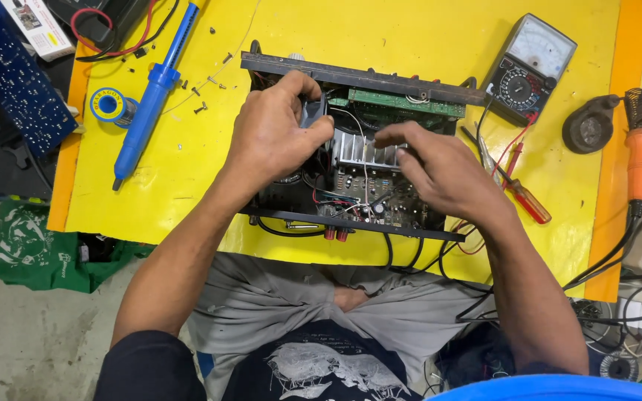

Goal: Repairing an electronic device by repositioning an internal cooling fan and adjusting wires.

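**Both hands inside an opened amplifier**

On the yellow bench (187,186) lies the open amplifier chassis (358,148), long axis running left to right. The left hand (273,134) pinches a small grey part (313,113) at the chassis's left end. The right hand (440,167), fingers curled, rests on the finned heatsink (362,151), gripping nothing that shows. A blue desoldering pump (150,93) lies well left.

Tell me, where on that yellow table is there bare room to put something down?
Bare yellow table lies beyond the open black amplifier chassis, and between it and the blue desoldering pump. The right side is crowded by the grey multimeter, red-handled screwdriver and wires.
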